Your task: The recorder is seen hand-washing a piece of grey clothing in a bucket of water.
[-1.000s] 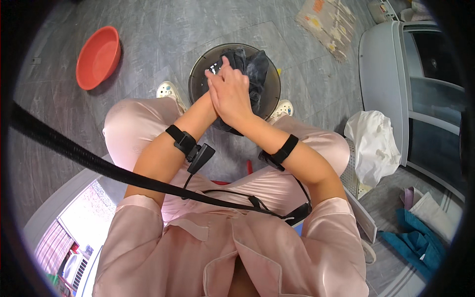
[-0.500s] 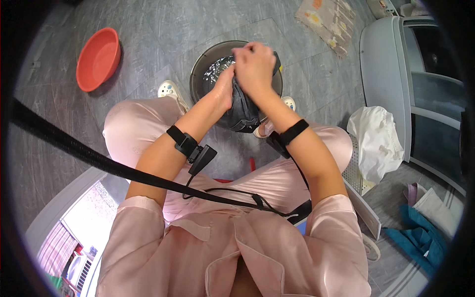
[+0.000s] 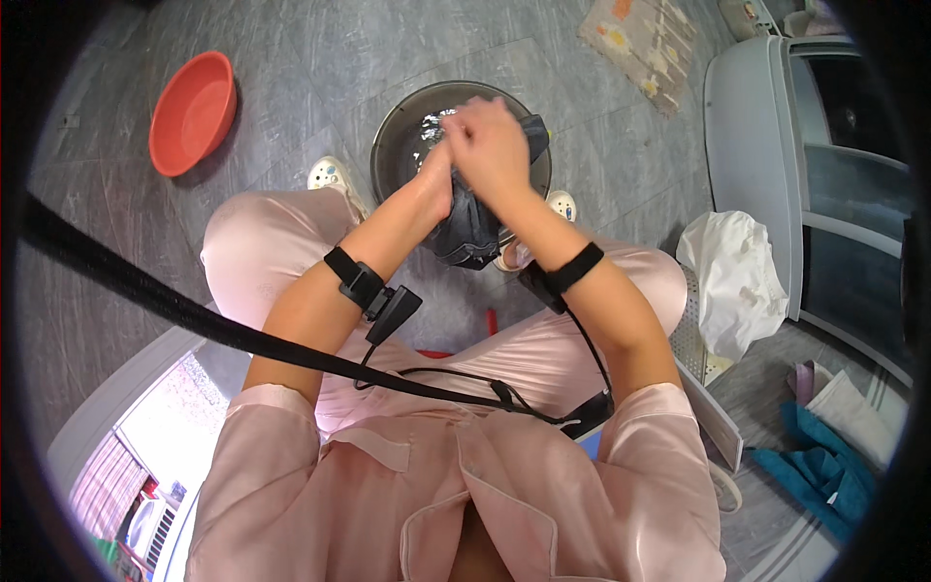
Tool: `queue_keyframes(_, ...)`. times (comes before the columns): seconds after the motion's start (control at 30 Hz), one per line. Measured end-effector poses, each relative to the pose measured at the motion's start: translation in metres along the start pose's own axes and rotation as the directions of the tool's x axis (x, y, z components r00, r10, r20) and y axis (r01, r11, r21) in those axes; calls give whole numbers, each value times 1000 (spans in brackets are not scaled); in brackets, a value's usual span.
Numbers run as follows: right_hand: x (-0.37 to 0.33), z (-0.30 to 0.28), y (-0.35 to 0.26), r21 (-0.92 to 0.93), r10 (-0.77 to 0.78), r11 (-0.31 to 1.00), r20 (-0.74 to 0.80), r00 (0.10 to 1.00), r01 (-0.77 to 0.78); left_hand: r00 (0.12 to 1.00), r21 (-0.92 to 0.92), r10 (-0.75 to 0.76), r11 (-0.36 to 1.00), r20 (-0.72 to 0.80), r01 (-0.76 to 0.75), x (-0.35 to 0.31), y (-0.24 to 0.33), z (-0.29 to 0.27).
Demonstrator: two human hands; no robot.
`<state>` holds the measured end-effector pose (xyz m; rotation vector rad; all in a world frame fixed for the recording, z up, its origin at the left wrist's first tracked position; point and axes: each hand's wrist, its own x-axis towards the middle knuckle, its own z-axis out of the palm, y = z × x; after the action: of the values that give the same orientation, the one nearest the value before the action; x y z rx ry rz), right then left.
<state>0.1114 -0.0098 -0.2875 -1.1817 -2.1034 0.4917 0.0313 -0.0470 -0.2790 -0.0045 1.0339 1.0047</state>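
A wet dark grey garment is bunched between my two hands over a round metal basin of water. My left hand grips it from the left side, with its fingers mostly hidden behind the other hand. Closed over the cloth, my right hand lies across the left fingertips and is slightly blurred. One end of the garment hangs over the basin's near rim, and another part sticks out to the right of my right hand. What kind of garment it is, I cannot tell.
A red plastic basin sits on the grey floor at far left. At right are a pale appliance, white cloth on a perforated holder, and teal cloth. A patterned mat lies beyond. A black strap crosses before me.
My right hand has shifted a little left and nearer over the left hand. The garment's hanging end has moved slightly left and changed its folds.
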Motion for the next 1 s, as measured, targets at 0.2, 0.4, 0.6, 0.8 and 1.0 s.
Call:
queue_keyframes(0.2, 6, -1, -5, -55, -38, 998, 62, 997, 41, 993, 88, 119, 989, 20, -120, 17, -10, -12)
queue_keyframes(0.4, -9, 7, -18, 64, -4, 998, 123, 992, -4, 972, -83, 167, 984, 166, -155, 15, -23, -24)
queue_keyframes(0.6, 13, 0, 21, 70, 208, 974, 80, 975, -214, 999, 39, -21, 999, 40, 19, 7, -3, 5)
queue_keyframes(0.8, -3, -4, -31, 95, -36, 995, 344, 938, 4, 984, -30, 132, 991, 122, -130, 0, -11, -19)
queue_keyframes(1.0, -2, -1, 17, -100, 27, 995, 139, 990, -13, 1000, 121, 5, 993, 25, -8, 12, 0, -4)
